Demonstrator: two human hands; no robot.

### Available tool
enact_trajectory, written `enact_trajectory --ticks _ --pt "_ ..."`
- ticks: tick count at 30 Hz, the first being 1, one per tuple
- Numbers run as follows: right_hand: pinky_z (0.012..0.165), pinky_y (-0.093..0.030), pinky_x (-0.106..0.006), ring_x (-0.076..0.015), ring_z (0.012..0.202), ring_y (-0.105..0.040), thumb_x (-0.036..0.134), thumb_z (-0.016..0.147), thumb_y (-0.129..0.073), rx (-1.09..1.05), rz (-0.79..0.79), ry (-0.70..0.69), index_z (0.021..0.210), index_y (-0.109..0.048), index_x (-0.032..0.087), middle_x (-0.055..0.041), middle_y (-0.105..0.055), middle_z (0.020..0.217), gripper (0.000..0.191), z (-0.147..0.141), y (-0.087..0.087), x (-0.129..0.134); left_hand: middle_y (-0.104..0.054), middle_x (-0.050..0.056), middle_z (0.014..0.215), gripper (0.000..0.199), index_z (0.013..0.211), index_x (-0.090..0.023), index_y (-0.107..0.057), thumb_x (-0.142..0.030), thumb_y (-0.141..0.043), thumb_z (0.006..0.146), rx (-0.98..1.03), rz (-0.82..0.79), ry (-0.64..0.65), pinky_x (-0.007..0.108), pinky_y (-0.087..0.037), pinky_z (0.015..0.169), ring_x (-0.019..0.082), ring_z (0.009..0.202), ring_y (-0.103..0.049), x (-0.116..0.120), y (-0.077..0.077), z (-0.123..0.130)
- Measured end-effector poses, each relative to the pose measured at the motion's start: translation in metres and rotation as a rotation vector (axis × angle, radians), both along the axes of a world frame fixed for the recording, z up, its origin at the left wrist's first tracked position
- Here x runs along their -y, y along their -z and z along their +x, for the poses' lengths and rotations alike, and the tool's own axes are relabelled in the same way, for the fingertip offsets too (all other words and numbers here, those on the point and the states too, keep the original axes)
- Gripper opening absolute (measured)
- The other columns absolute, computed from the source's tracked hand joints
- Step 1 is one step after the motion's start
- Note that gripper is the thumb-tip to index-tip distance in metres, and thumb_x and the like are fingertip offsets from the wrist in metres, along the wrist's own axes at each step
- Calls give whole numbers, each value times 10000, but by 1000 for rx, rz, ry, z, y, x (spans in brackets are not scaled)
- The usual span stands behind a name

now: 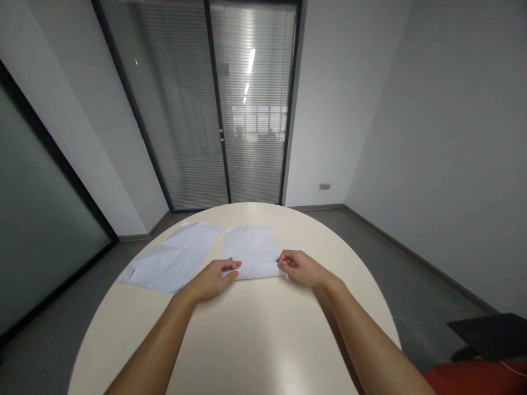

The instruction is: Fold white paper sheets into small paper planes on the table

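Observation:
A white sheet of paper (252, 247) with faint creases lies on the round cream table (247, 329), its near edge between my two hands. My left hand (214, 278) holds the near left corner, thumb and fingers closed on it. At the near right corner, my right hand (300, 267) pinches the same sheet. Left of it, several creased white sheets (175, 258) lie overlapped, partly behind my left wrist; nothing holds them.
Beyond the table stand glass doors with blinds (255, 164). A wall socket (325, 186) is on the back wall. At the lower right are a black flat object (492, 334) and something red (473, 378) with a white cable.

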State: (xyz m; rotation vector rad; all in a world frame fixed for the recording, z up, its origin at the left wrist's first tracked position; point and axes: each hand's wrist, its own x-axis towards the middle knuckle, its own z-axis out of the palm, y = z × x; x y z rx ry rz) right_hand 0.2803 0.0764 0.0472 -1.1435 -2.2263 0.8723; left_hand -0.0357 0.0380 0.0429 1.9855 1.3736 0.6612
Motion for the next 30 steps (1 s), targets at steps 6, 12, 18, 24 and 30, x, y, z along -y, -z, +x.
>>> enact_trajectory --ticks 6,12,18,24,30 --pt "693 -461 -294 -181 743 -609 484 924 -571 -91 -1 70 973 -661 181 -31 -677 812 320 -1 -2 0 -749 91 1195 409 1117 -191 -748 -473 -549 897 45 61 -77 408 -481 1049 290 1125 -675 -1 -7 -1" --pt "918 -500 -373 -258 1023 -657 536 874 -654 -167 -49 -47 1065 -692 186 -89 -723 1115 400 -1 -2 0 -766 76 1063 428 1019 -183 -732 -533 -506 922 32 116 -160 375 -506 966 280 1002 -693 -5 -6 -3" --pt "736 -455 -308 -201 795 -605 556 970 -484 -84 31 45 849 -646 183 -44 -692 848 424 -1 5 -5 -740 84 1127 406 1058 -195 -688 -539 -555 890 84 130 -182 378 -480 1010 281 1091 -661 -6 -6 -4" --pt "640 -364 -283 -162 675 -510 526 984 -467 -90 88 161 788 -544 202 -2 -598 729 386 3 12 -10 -747 95 1044 572 1187 -186 -618 -556 -696 758 252 76 -296 381 -544 859 265 945 -710 -7 -6 -3" --pt "643 -355 -279 -170 700 -511 517 980 -471 -158 89 207 820 -552 202 -3 -589 742 362 3 24 -17 -766 122 1066 537 1111 -185 -587 -493 -766 709 510 38 -257 399 -527 932 273 1024 -719 -10 -4 0"
